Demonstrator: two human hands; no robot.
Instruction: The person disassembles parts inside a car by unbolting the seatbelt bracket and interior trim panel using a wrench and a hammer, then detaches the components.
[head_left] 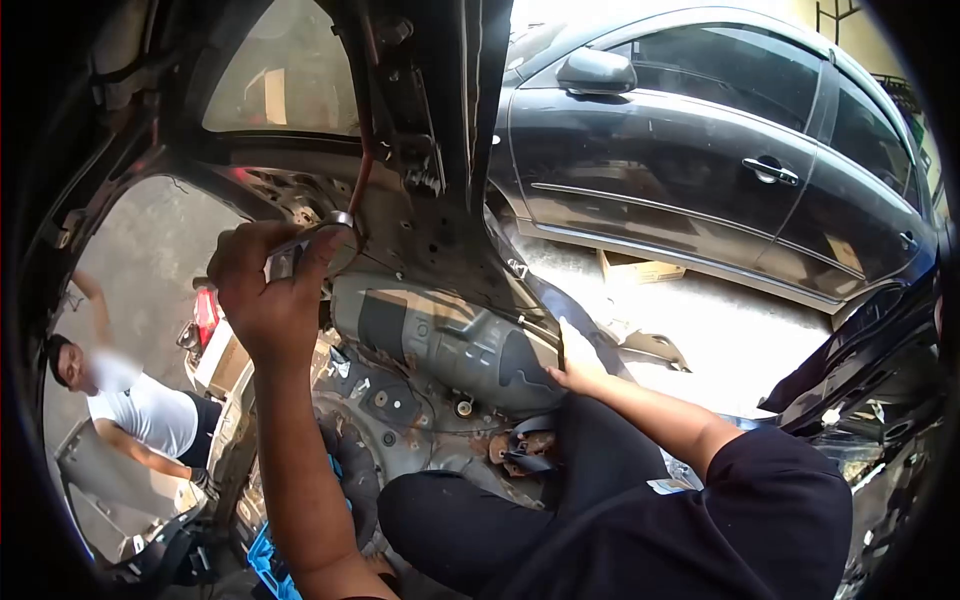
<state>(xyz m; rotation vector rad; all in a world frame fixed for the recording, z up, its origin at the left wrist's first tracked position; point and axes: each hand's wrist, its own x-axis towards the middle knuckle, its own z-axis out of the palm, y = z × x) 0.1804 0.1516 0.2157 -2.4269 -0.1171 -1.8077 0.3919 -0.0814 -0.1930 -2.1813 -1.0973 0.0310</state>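
Note:
My left hand (275, 275) is raised in front of the bare metal pillar, its fingers closed on a shiny wrench (342, 218) with a rounded end. The wrench's end meets the pillar's inner side, close to a reddish-brown line (363, 180). Lower and to the right, my right hand (582, 360) lies against the edge of the car's sill (535, 318), thumb apart from the fingers. Its fingertips lie partly out of sight. Near it is the stripped grey wheel-arch panel (450, 340) with dark pads on it.
My bent legs (460, 525) rest on the stripped car floor, beside a blue plastic piece (268, 560). A dark parked car (680, 170) stands outside on the right, with a cardboard box (640, 268) beside it. A person in a white shirt (150, 415) is outside on the left.

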